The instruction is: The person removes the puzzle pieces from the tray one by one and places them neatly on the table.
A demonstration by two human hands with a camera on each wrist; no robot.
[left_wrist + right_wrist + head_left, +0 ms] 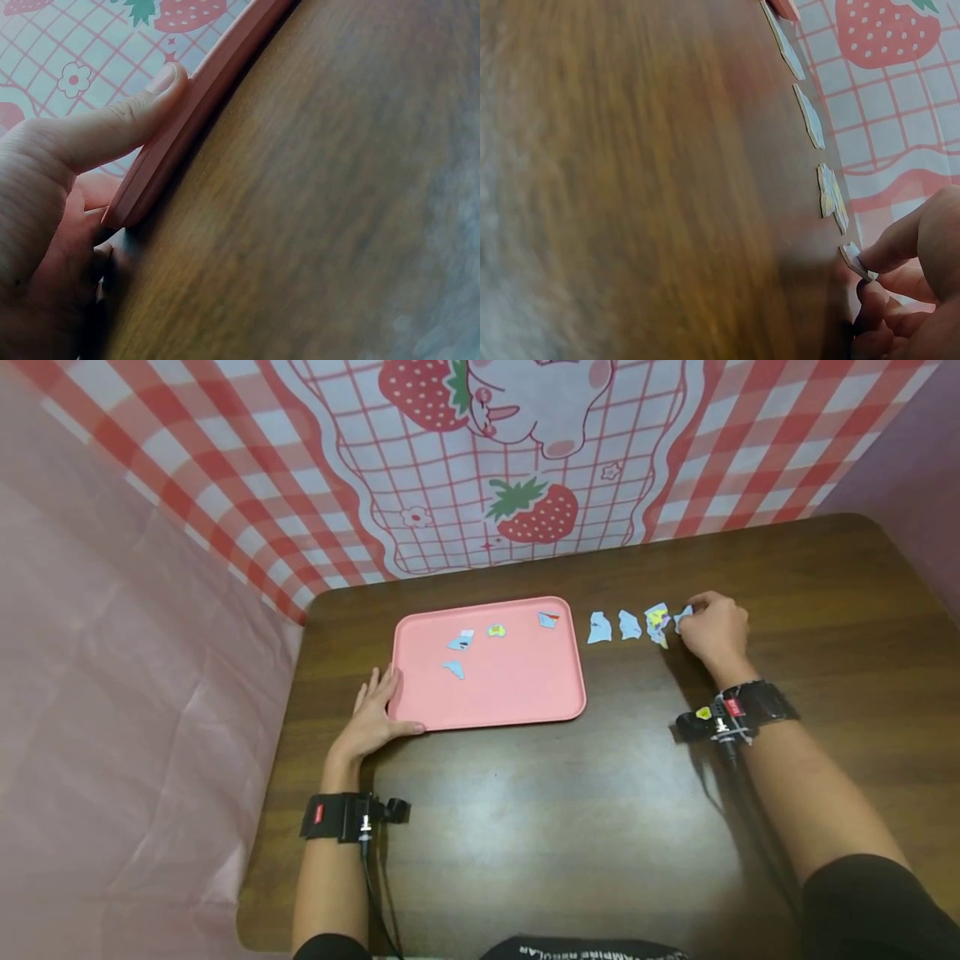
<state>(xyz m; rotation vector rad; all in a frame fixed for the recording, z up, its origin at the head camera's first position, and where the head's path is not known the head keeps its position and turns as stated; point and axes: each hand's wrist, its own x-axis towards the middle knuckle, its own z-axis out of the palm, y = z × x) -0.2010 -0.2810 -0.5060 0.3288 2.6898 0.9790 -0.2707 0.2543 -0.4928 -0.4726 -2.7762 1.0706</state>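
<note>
A pink tray [510,689] lies on the table, with several irregular puzzle pieces on it, among them a pale blue piece [453,669] and a small yellow piece [497,631]. My left hand [372,714] rests at the tray's near left corner, fingers spread along the left side. Its thumb [124,124] lies along the near rim. Right of the tray, my right hand [716,628] pinches a light blue puzzle piece [855,260] between thumb and fingertips, low at the table. Beside it, a row holds a yellow-and-blue piece [657,620] and two blue pieces, the nearer being this one [629,625].
The brown wooden table [525,827] carries the tray and row. A strawberry-patterned cloth [525,468] hangs behind, and a pink cloth [150,693] hangs at left. Wrist cameras with cables, such as the right one [720,722], ride on both arms.
</note>
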